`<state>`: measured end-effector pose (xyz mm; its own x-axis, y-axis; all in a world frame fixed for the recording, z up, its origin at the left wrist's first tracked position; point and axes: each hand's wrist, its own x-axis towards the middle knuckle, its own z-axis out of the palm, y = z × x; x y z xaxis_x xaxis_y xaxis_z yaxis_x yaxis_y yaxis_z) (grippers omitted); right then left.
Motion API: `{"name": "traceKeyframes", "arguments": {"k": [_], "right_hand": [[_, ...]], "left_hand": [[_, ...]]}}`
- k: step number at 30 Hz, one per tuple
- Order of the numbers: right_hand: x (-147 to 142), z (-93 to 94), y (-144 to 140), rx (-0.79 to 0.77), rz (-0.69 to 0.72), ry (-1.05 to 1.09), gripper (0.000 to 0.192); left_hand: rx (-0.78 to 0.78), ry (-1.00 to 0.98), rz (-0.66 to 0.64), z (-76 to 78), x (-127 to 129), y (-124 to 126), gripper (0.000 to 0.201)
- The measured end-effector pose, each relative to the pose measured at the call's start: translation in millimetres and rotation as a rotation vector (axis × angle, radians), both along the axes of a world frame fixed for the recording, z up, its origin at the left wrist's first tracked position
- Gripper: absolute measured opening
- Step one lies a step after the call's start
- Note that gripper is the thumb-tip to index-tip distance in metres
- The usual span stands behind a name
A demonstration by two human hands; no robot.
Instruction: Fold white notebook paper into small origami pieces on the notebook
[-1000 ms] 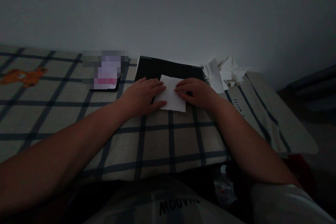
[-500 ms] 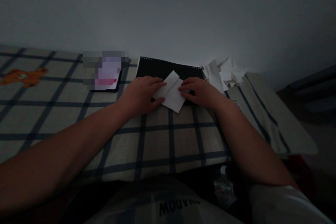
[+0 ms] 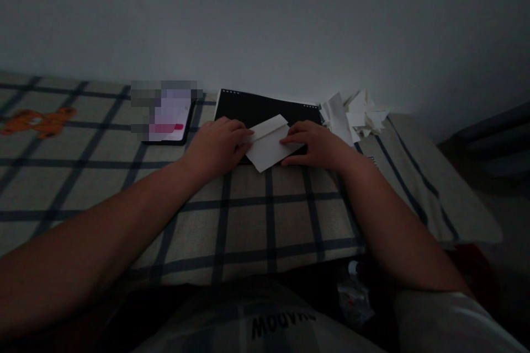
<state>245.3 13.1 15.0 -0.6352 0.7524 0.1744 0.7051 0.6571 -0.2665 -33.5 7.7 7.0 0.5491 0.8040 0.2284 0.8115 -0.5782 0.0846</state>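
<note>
A: Starting at the far left, what lies on the checked cloth (image 3: pixel 256 220)?

B: An orange bear print (image 3: pixel 38 121) is on the cloth near its left edge. Farther right, near the wall, lies a phone (image 3: pixel 169 118) with its screen lit, part of it blurred.

A: And the left hand (image 3: pixel 218 146)?

B: It rests palm down just right of the phone, fingers (image 3: pixel 239 133) laid flat and pressing the left end of the folded white paper (image 3: pixel 271 143). Its grip is neither spread wide nor closed into a fist; it only presses down on the sheet.

A: Where is that paper?

B: Between the two hands, tilted, with a folded flap along its upper edge. Its far part lies on a black notebook (image 3: pixel 265 107); its near corner overhangs onto the cloth.

A: The right hand (image 3: pixel 317 143)?

B: Also palm down, fingertips (image 3: pixel 290 140) touching the paper's right end, the thumb tucked near the lower edge. The same flat press, pinching nothing.

A: Anything beyond it?

B: A heap of crumpled white paper scraps (image 3: pixel 354 113) just right of the notebook, close to the wall.
</note>
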Motion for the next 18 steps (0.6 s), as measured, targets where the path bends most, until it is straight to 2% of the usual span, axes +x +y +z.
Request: {"name": "traceKeyframes", "arguments": {"k": [8,18], "right_hand": [[2.9,0.3,2.5,-0.002,0.036,0.002,0.035],[4.0,0.5,3.1,-0.004,0.049,0.014,0.03]], "left_hand": [[-0.017,-0.085,0.019,-4.4,-3.3,3.3,0.045],[-0.011,-0.084,0.028,0.9,-3.1,3.7,0.043]]}}
